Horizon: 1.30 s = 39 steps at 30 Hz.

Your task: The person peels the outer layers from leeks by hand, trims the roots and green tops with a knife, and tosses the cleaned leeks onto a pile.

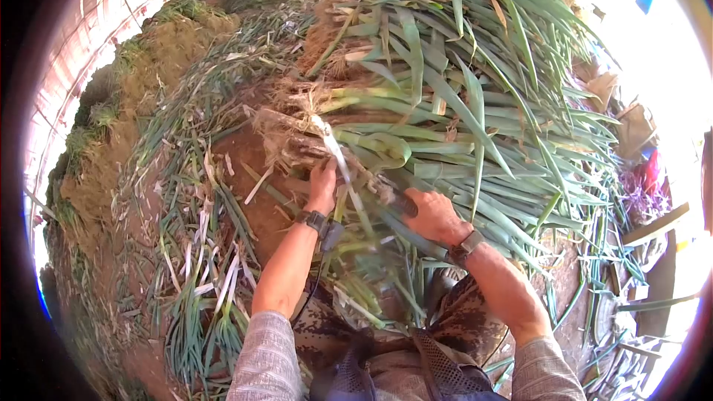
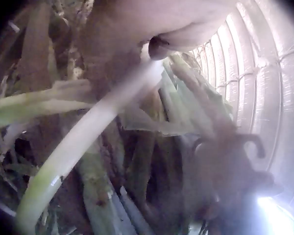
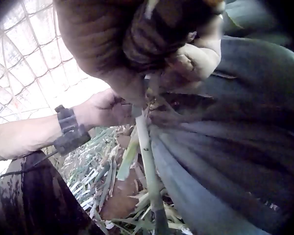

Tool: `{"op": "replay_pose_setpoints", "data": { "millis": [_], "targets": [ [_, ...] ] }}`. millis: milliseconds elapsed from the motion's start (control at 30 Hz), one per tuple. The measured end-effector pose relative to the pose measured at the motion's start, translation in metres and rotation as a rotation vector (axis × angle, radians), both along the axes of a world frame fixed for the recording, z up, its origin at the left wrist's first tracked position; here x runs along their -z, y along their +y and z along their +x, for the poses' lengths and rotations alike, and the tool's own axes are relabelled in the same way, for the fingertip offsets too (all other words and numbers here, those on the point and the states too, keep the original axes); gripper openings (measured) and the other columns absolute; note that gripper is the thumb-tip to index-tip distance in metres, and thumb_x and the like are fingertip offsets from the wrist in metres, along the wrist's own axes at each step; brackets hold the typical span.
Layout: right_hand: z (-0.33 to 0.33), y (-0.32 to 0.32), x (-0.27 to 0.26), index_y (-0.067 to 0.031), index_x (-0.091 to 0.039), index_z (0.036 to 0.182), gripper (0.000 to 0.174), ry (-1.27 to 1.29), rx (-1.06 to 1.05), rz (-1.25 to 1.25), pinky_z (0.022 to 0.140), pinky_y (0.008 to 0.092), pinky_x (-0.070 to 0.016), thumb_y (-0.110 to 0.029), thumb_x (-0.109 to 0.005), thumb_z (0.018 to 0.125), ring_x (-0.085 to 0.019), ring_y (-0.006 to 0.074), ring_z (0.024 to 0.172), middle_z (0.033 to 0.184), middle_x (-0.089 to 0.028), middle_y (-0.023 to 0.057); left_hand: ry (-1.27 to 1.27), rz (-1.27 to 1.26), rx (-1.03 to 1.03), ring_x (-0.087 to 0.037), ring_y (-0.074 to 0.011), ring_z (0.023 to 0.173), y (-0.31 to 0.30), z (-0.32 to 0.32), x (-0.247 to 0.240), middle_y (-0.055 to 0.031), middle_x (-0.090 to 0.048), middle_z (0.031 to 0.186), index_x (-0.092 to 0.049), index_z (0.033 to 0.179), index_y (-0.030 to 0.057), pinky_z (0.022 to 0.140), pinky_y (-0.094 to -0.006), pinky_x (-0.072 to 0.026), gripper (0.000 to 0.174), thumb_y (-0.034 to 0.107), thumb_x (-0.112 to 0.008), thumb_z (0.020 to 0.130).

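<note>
My left hand (image 1: pixel 323 187) grips a leek by its stem, at the rooty side of the big leek pile (image 1: pixel 460 126). The pale stalk (image 1: pixel 334 145) slants across the hand and runs out blurred below it; in the left wrist view the white stem (image 2: pixel 88 129) emerges from under the fingers. To its right, my right hand (image 1: pixel 434 219) curls round the dark handle (image 1: pixel 405 204) of a tool whose working end is mostly hidden among the leeks. In the right wrist view, both hands are close together above the hanging stalk (image 3: pixel 149 161).
Trimmed leaves and peelings (image 1: pixel 208 178) litter the brown ground to the left. Cleaned leeks (image 1: pixel 204 334) lie in a bundle at lower left. Cut roots (image 1: pixel 148 96) are heaped behind them. Purple netting (image 1: pixel 646 197) and wooden pieces (image 1: pixel 657 224) stand at the right edge.
</note>
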State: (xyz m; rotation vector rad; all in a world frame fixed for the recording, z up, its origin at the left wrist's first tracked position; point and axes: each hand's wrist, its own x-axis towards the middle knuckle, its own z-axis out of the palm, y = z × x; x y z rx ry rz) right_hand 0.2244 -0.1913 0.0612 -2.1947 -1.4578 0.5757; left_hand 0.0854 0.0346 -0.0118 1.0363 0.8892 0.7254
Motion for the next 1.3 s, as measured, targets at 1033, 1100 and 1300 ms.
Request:
{"op": "replay_pose_setpoints", "data": {
  "millis": [1033,1100,1300],
  "targets": [
    [-0.015,0.007,0.013,-0.0076,-0.062,0.118,0.044,-0.081,-0.158,0.220,0.077,0.0481,-0.0525,-0.033,-0.067,0.083,-0.065,0.0399,0.089,0.096,-0.069,0.0193,-0.241,-0.274,0.090,-0.038,-0.0126,0.048,-0.019,-0.049,-0.020,0.0044,-0.038,0.055,-0.052,0.077,0.0178,0.045,-0.0303,-0.0319,0.061,0.077,-0.040,0.089],
    [-0.016,0.006,0.012,-0.0072,-0.062,0.117,0.042,-0.117,-0.150,0.193,0.076,0.0481,-0.0525,-0.032,-0.067,0.083,-0.065,0.0400,0.088,0.095,-0.069,0.0189,-0.200,-0.248,0.088,-0.033,-0.0124,0.044,-0.016,-0.056,-0.014,0.0049,-0.033,0.051,-0.052,0.075,0.0169,0.042,-0.0305,-0.0306,0.066,0.079,-0.036,0.088],
    [-0.020,0.008,0.009,-0.0063,-0.062,0.114,0.041,-0.106,-0.188,0.528,0.074,0.0475,-0.0527,-0.030,-0.070,0.081,-0.065,0.0397,0.088,0.097,-0.068,0.0183,-0.328,-0.283,0.269,-0.028,-0.0127,0.039,-0.017,-0.072,-0.007,0.0039,-0.028,0.049,-0.049,0.067,0.0146,0.038,-0.0291,-0.0228,0.072,0.079,-0.028,0.091]
  ]
}}
